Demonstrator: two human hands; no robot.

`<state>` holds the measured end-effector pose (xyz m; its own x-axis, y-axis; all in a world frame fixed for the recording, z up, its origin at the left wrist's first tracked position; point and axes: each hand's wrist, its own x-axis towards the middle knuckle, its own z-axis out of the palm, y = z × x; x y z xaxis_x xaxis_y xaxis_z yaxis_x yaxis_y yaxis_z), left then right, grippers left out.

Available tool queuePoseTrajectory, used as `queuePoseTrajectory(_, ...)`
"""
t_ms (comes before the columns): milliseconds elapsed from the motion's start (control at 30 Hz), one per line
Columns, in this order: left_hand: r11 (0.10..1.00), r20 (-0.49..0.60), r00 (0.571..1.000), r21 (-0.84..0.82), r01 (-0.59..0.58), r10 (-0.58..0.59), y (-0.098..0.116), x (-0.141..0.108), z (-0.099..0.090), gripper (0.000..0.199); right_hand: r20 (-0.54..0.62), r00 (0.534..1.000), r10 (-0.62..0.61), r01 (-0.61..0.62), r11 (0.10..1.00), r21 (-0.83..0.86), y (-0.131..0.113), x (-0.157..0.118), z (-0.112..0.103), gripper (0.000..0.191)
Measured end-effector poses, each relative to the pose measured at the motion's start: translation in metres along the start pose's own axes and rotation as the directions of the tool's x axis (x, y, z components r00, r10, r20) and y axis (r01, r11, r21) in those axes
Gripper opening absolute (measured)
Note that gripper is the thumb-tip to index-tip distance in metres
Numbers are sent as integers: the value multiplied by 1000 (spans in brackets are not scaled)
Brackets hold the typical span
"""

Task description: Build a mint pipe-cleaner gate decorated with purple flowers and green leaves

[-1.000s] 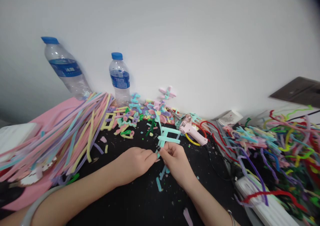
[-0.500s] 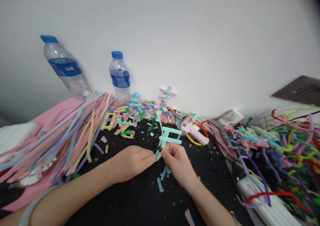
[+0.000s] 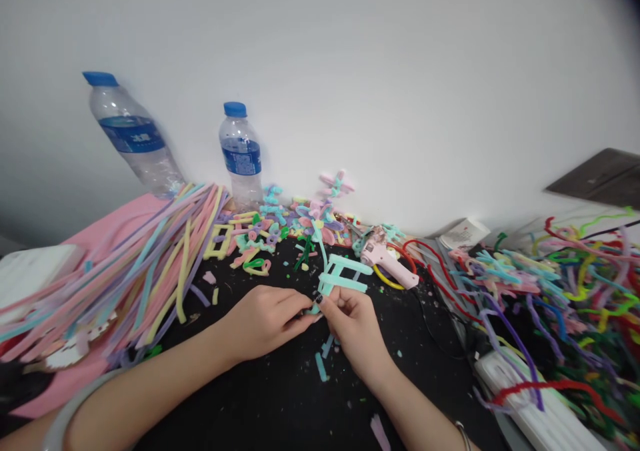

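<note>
So I'm working through the head view only, and both my hands are on the same bit of fuzzy mint stuff. The mint frame [image 3: 345,283] is up off my right fingers, bars pointing out to the right, roughly mid-view above the black surface [image 3: 270,404]. My right hand [image 3: 355,321] has its grip closed, thumb and finger clamped on the frame just below where the bars join. My left hand [image 3: 270,321] is pinched together too, on the teal lower end [image 3: 313,310], though the fingers hide most of that bit, so I can't tell how it's bent.

How I'd play it: let the right grip be the anchor and do the fine shaping with the left fingertips only. If both sides twist at once, I reckon the bars would skew. Pinch close to the join, not out on the bar tips, since fuzzy strips look like they'd flex and lose their line. Small squeezes over one big yank, and a slight left-hand shift would show me the hidden end.

Watch the pink glue gun [image 3: 385,261] near the bar tips. No clue from here if it's hot, so I'd steer the frame clear of it. The loose teal offcuts [image 3: 321,366] are below my hands, easy to snag with a low wrist.
</note>
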<state>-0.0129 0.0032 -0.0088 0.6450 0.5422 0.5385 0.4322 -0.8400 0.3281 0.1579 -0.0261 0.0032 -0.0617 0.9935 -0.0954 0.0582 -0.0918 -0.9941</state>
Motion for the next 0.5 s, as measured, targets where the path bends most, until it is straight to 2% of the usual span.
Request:
queuePoseTrajectory(167, 999, -11, 1000, 44, 10, -9, 6, -1, 5, 23, -15, 1000, 11, -11, 1000, 1, -2, 0, 4, 30)
queuePoseTrajectory(400, 981, 31, 993, 150, -119, 115, 7, 2, 2, 29, 0, 1000, -8, 8, 999, -34, -1, 1, 2, 32)
queuePoseTrajectory(500, 985, 22, 993, 131, -114, 112, 7, 2, 1, 28, 21, 1000, -9, 8, 1000, 18, 2, 1, 0, 32)
